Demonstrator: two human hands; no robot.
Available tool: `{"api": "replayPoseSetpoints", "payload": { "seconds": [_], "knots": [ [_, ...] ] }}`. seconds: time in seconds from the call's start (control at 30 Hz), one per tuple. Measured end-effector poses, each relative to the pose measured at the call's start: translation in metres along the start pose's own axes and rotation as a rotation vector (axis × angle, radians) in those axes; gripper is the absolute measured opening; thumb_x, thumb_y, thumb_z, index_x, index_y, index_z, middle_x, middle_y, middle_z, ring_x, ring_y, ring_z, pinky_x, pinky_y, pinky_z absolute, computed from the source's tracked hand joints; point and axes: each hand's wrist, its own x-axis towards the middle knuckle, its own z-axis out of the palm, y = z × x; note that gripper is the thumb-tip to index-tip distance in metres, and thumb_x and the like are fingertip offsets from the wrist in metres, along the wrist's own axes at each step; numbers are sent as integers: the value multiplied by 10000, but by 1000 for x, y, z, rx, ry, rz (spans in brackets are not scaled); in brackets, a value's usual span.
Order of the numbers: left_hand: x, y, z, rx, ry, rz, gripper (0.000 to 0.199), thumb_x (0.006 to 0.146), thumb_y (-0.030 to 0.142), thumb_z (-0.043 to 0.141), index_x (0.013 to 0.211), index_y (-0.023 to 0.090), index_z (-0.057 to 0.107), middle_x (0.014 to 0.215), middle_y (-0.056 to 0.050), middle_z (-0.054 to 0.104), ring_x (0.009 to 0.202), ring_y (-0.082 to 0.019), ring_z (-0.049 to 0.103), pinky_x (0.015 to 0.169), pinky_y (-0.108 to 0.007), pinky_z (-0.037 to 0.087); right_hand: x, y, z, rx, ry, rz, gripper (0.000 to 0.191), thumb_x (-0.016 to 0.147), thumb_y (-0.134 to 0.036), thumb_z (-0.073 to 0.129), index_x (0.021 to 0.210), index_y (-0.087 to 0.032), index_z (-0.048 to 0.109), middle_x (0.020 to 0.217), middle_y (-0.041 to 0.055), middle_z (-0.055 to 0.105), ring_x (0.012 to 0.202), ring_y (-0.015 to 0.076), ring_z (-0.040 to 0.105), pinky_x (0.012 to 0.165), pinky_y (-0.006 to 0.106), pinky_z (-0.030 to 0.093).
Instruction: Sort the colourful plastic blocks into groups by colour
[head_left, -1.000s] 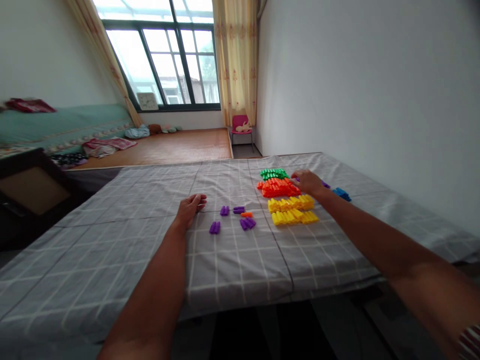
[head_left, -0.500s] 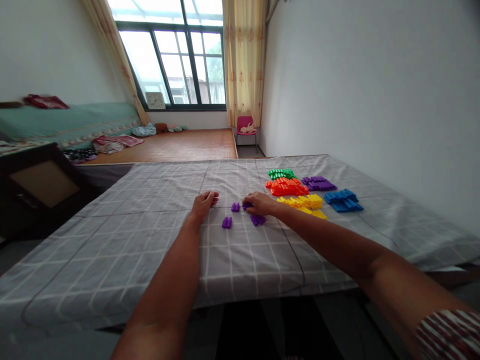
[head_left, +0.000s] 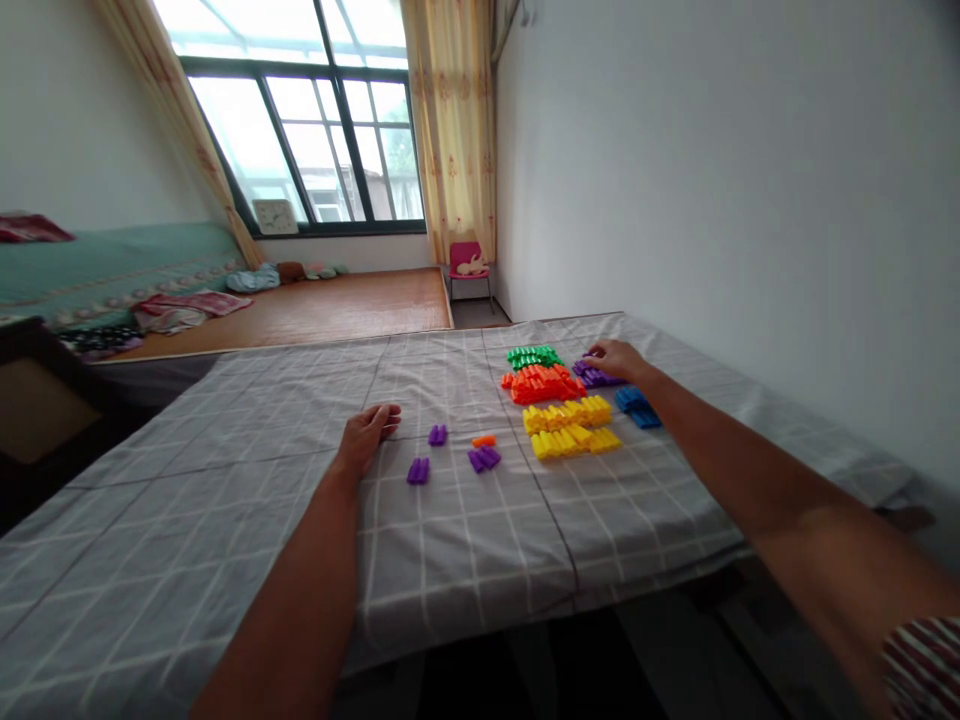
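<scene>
My right hand (head_left: 616, 358) reaches to the far right, its fingers closed at the pile of small purple plastic pieces (head_left: 596, 374); the fingers partly hide what they pinch. My left hand (head_left: 370, 432) rests on the checked cloth, fingers loosely bent and slightly apart, with nothing seen in it. Near it lie a purple pair (head_left: 437, 435) and a second purple pair (head_left: 418, 471). Farther right is a purple cluster (head_left: 484, 458) with one orange piece (head_left: 484, 441) just behind it.
Green (head_left: 534, 357), orange (head_left: 541, 383), yellow (head_left: 574, 428) and blue pieces (head_left: 636, 407) lie in grouped rows on the cloth (head_left: 465, 550). My right forearm partly covers the blue ones. A white wall (head_left: 712, 200) rises at the right; a wooden platform (head_left: 360, 305) stands beyond.
My right hand has moved from the near purple pieces to the far purple pile, uncovering an orange piece. The view has turned right; my left hand stays on the cloth.
</scene>
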Motion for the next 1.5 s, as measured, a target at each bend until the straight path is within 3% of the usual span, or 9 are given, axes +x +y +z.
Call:
{"api": "replayPoseSetpoints", "payload": {
  "seconds": [0.1,0.2,0.33,0.53,0.7,0.83,1.07,1.33,1.5],
  "knots": [
    [2,-1,1,-8,31,-10,456,647,550,716,846,139,705,943,-98,707,814,-171,653,698,-274,527,-6,17,-5,-2,14,11,411,723,-610,639,873,-235,718,838,102,713,894,256,656,731,345,501],
    [2,-2,1,-14,45,-10,460,646,553,714,849,140,702,968,-105,705,819,-173,652,695,-277,527,-21,5,20,39,-8,-60,404,694,-689,602,824,-323,713,809,84,710,878,289,670,681,401,513],
    [-1,-1,-1,-5,18,-2,503,631,588,708,858,139,694,940,-101,702,822,-184,649,694,-287,525,-37,-33,41,79,-76,-173,403,745,-731,470,800,-396,687,748,63,701,840,299,678,628,436,513],
    [-3,-2,1,-29,-11,16,514,628,616,703,824,141,691,872,-77,693,784,-165,636,700,-283,510,-34,-89,20,-16,-125,-267,375,785,-544,595,1021,-266,678,927,83,710,939,255,640,789,360,495],
    [-5,-4,3,-33,-15,35,511,619,621,703,794,142,697,797,-69,691,713,-151,619,685,-279,502,-77,-153,64,-29,-299,-460,314,739,-476,702,949,-243,699,879,40,695,794,180,639,698,256,464],
    [-6,-5,3,-21,-15,50,496,626,621,692,779,149,697,801,-78,699,700,-159,625,673,-284,502,-108,-179,94,-105,-463,-699,332,746,-318,714,1057,-209,680,1053,90,653,832,188,635,688,251,444],
    [-8,-3,1,6,-28,64,436,649,584,686,766,164,704,817,-82,705,707,-168,636,683,-296,509,-102,-184,100,24,-485,-752,366,690,-96,652,1041,-198,667,975,60,667,857,178,627,752,255,466],
    [-9,-3,-1,-25,-15,62,469,619,616,695,764,171,709,780,-75,698,707,-171,642,681,-303,506,-111,-181,105,94,-430,-700,199,724,-220,666,917,-196,623,912,78,674,810,212,618,732,311,478],
    [-7,-4,-3,-32,2,52,511,598,637,706,798,166,715,837,-90,708,738,-177,649,690,-301,511,-96,-151,95,256,-331,-700,330,728,-163,621,1057,-184,614,998,79,662,797,173,631,739,291,507]
  ]
}}
